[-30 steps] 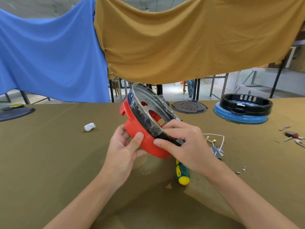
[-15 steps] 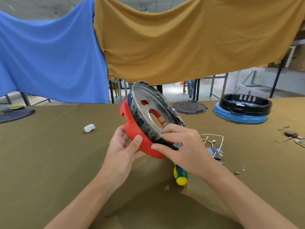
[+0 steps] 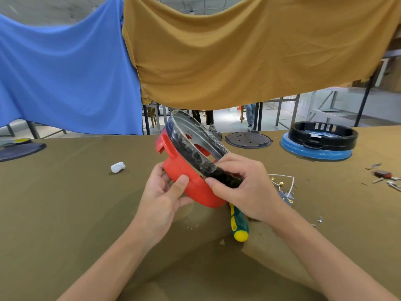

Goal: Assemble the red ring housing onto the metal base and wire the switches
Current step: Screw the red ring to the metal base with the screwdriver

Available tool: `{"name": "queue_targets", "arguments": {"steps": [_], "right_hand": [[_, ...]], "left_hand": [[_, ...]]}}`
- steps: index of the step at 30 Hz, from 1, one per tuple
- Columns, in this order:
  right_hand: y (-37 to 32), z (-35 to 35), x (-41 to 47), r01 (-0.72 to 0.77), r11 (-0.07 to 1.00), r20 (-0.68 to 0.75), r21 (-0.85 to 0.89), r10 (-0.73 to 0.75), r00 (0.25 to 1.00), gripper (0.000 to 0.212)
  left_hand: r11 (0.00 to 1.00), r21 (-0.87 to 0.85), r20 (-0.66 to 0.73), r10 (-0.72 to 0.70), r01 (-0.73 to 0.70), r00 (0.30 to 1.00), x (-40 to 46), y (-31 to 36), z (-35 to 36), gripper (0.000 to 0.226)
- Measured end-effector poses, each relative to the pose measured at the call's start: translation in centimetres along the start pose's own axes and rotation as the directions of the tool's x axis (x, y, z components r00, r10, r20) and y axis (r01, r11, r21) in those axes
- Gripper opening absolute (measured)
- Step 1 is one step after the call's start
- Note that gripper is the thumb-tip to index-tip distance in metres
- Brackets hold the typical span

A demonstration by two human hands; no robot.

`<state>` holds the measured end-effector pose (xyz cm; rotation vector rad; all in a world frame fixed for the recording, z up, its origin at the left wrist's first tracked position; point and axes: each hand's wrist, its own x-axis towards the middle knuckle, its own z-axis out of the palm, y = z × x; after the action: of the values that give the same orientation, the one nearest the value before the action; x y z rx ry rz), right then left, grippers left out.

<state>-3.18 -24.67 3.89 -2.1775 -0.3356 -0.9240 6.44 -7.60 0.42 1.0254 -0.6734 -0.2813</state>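
Note:
The red ring housing [image 3: 191,187] is tilted on edge above the olive table, with the shiny metal base [image 3: 195,135], wrapped in clear film, seated in its upper side. My left hand [image 3: 165,198] grips the housing's lower left wall, thumb pressed on the red outside. My right hand [image 3: 243,185] pinches the black inner rim and metal base at the lower right. White wires with brass terminals [image 3: 282,183] lie on the table just right of my right hand.
A green and yellow screwdriver [image 3: 238,224] lies under my right wrist. A black ring on a blue disc [image 3: 316,146] and a dark perforated plate [image 3: 248,139] sit at the back right. A white wad [image 3: 117,167] lies left, small parts [image 3: 384,175] far right.
The assembly has been tilted back and turned slightly, so the metal base's face shows less than half a second ago. Both hands kept their hold and shifted with it.

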Motion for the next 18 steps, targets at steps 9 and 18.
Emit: {"name": "queue_targets", "arguments": {"steps": [9,18], "right_hand": [[-0.09,-0.52,0.20,-0.045,0.997,0.043,0.066,0.043,0.998,0.007],[0.06,-0.35,0.02,-0.045,0.996,0.042,0.078,0.042,0.998,0.009]], "left_hand": [[1.000,-0.015,-0.009,-0.016,0.015,1.000,0.01,0.08,0.07,0.043],[1.000,-0.013,-0.004,-0.016,0.016,1.000,0.00,0.07,0.00,0.056]]}}
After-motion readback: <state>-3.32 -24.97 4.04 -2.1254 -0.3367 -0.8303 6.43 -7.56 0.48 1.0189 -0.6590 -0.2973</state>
